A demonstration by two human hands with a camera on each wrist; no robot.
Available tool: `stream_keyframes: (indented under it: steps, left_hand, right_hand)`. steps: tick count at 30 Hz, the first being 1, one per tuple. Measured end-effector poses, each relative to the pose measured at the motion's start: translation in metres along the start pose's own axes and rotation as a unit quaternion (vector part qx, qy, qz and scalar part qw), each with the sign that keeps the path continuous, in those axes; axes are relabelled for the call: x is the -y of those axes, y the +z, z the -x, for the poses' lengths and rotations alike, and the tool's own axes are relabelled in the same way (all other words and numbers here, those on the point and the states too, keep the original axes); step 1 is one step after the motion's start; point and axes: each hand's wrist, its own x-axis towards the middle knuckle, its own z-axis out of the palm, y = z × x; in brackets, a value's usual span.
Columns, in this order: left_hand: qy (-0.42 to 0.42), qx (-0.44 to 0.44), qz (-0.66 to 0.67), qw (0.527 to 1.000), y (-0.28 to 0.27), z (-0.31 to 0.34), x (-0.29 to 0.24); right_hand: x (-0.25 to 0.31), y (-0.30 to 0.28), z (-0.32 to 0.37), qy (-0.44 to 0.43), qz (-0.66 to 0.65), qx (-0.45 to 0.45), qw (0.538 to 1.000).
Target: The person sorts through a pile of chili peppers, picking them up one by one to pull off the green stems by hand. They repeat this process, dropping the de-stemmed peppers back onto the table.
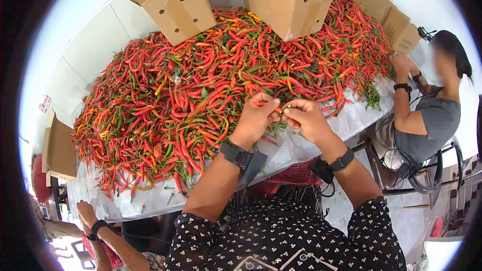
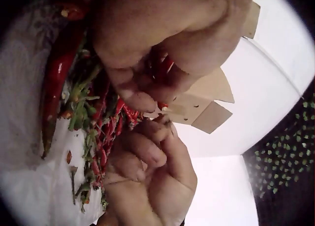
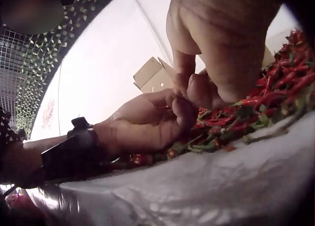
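Observation:
My left hand grips a red chili pepper, mostly hidden inside the curled fingers. Close against it, my right hand has thumb and forefinger pinched at a small green stem. In the left wrist view the fingertips of both hands almost meet, the left hand above the right hand. The right wrist view shows the right hand over the left hand. Just beyond both hands lies a big heap of red chili peppers with green stems among them.
Two cardboard boxes, one at the left and one at the right, stand on the heap. A pale plastic sheet covers the table. Another person sits at the right; another person's hand shows at lower left.

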Motion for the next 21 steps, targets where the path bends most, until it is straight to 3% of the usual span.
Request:
stream_keyframes:
  steps: [2, 6, 8, 10, 11, 13, 14, 16, 19, 21]
  left_hand:
    - [0.004, -0.008, 0.000, 1.000, 0.000, 0.000, -0.001]
    - [0.006, -0.008, 0.022, 1.000, 0.006, 0.007, -0.009]
    - [0.003, 0.004, 0.051, 0.999, 0.008, 0.006, -0.009]
    - [-0.003, 0.020, 0.056, 0.998, 0.004, 0.001, -0.007]
    - [-0.009, 0.036, 0.059, 0.998, 0.001, -0.001, -0.005]
    - [-0.015, 0.041, 0.065, 0.997, 0.002, -0.002, -0.004]
    - [-0.018, 0.043, 0.069, 0.997, 0.003, -0.002, -0.004]
    - [-0.013, 0.050, 0.067, 0.996, 0.002, -0.001, -0.005]
    - [-0.009, 0.044, 0.060, 0.997, 0.001, 0.001, -0.006]
    - [-0.009, 0.033, 0.056, 0.998, -0.001, 0.002, -0.005]
  right_hand:
    - [0.008, -0.006, 0.006, 0.004, -0.018, -0.010, 1.000]
    - [0.042, -0.073, 0.042, -0.006, 0.218, -0.034, 0.975]
    - [0.051, -0.123, 0.062, -0.041, 0.375, -0.046, 0.925]
    - [0.059, -0.161, 0.076, -0.005, 0.673, -0.116, 0.730]
    - [0.060, -0.169, 0.076, -0.002, 0.675, -0.118, 0.729]
    - [0.061, -0.180, 0.071, -0.077, 0.771, -0.211, 0.596]
    - [0.065, -0.179, 0.060, -0.096, 0.668, -0.204, 0.710]
    - [0.061, -0.177, 0.030, -0.155, 0.548, -0.171, 0.804]
    - [0.052, -0.165, -0.020, -0.189, 0.582, -0.162, 0.774]
    - [0.043, -0.159, -0.047, -0.162, 0.675, -0.198, 0.692]
